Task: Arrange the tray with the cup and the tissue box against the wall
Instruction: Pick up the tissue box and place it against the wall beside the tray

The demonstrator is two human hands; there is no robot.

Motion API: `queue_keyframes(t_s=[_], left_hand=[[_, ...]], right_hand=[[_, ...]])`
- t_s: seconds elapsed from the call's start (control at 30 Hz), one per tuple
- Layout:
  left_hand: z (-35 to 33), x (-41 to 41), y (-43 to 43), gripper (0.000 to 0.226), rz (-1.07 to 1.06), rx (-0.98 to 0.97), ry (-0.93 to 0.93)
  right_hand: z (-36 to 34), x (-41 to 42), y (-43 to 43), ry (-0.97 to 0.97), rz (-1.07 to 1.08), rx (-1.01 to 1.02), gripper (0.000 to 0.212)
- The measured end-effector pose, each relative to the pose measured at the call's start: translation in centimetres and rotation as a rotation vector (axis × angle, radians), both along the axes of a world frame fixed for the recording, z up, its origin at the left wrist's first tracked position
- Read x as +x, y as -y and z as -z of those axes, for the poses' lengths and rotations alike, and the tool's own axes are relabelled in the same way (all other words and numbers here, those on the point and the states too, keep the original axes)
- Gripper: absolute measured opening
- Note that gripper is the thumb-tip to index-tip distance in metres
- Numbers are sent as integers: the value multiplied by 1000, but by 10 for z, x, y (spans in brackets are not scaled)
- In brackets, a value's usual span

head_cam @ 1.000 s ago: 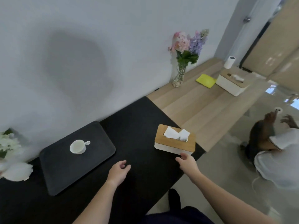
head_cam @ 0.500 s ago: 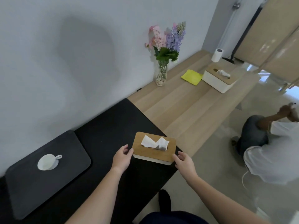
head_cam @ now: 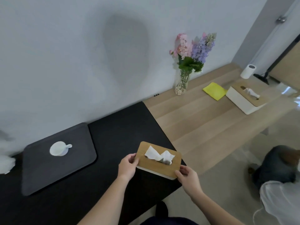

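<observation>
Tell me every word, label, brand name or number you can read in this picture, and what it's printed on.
None: no readable text shows anywhere in this view.
The tissue box held between the left hand and right hand has a plain wooden lid.
The cup and tray are unmarked.
The second tissue box, yellow cloth and paper roll show no lettering.

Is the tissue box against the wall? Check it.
No, the tissue box sits near the front edge, held between both hands, well short of the wall.
</observation>
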State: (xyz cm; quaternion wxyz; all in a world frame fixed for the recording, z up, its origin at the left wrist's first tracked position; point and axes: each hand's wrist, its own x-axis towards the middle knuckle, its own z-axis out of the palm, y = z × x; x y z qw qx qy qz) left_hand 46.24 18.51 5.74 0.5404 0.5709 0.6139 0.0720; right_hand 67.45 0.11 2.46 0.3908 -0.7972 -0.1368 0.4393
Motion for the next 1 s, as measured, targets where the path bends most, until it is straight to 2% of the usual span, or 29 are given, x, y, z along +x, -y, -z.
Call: queue_keyframes(t_s=[0.23,0.4,0.53,0.67,1.0], left_hand=[[12,-40,24,50,-79,-83,40],[15,-65,57,57,-234,-168,147],[36,-80,80,81,-330,-165,205],[21,-81,90,55,-358,-188,233],[28,-87,66,54,-367,-178,242]], right_hand=[[-4,9,-19,27,-157,-18,42],[-10,3,-37,-1,-236,-7,42],[-9,-3,-47,14,-279,-9,41],[-12,-10,-53,28,-299,-24,45],[-17,-25,-79,53,-297,-34,53]])
